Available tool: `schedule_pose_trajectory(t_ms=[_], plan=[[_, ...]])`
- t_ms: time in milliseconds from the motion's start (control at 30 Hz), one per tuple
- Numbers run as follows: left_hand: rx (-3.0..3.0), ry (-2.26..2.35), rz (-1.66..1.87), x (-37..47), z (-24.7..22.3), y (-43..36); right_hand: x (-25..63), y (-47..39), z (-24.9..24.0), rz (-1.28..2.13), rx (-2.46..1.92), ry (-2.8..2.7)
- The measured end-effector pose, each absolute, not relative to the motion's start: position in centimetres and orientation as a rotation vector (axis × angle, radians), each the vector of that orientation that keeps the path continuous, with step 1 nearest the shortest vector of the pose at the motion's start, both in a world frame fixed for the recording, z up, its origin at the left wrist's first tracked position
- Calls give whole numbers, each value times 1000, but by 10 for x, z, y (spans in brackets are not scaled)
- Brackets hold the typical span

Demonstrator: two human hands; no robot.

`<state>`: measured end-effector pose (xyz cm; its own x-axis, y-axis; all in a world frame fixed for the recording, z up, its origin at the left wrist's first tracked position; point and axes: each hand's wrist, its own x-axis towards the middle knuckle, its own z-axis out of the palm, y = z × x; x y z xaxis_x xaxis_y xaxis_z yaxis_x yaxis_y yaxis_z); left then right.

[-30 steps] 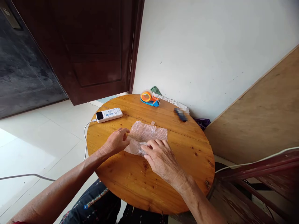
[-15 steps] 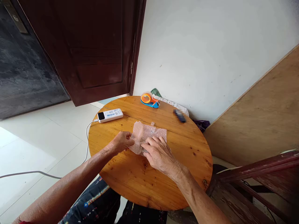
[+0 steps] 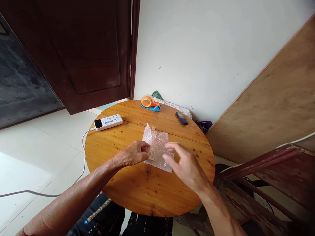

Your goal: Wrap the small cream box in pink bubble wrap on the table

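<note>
So there's a sheet of bubble wrap [image 3: 159,140] lying kinda crumpled around the middle of the round wooden tabletop [image 3: 152,186], a bit closer to the near edge than the far one. Its upper left part sticks up in a little peak, and the lower part looks folded over. There's a small flat piece with reddish print [image 3: 152,154] at the fold, but I can't make out what it is.

The left hand [image 3: 136,152] is at the wrap's left side, thumb and fingertips curled in close to each other. Can't tell if they're actually pinching the plastic. The right hand [image 3: 188,165] is on the other side, a bit blurry, thumb and fingers spread well apart with nothing gripped between them. Can't tell if its fingertips touch the wrap.

Just past the wrap, toward the far edge, there's a small clear strip [image 3: 153,128]. An orange and blue tape dispenser [image 3: 151,103] sits right by the far edge, with a printed white sheet [image 3: 177,108] and something green [image 3: 157,95] behind it. A white device with a black screen [image 3: 108,122] is near the left edge, cable [image 3: 85,155] plugged in and hanging off the side. A dark pixelated object [image 3: 181,118] lies near the far right edge.
</note>
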<state>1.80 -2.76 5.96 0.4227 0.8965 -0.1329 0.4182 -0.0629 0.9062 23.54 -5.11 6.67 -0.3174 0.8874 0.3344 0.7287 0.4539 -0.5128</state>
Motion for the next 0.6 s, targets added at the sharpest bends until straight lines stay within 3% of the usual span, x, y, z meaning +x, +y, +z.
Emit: schedule_pose_trajectory(t_ms=[100, 233, 600], plan=[[1837, 1201, 512, 18, 60, -27, 269, -64, 46, 596, -1702, -1874], [1967, 1322, 432, 26, 58, -25, 277, -69, 23, 830, -1836, -1699], [2222, 1616, 210, 42, 63, -27, 235, -45, 17, 779, -1793, -1497]])
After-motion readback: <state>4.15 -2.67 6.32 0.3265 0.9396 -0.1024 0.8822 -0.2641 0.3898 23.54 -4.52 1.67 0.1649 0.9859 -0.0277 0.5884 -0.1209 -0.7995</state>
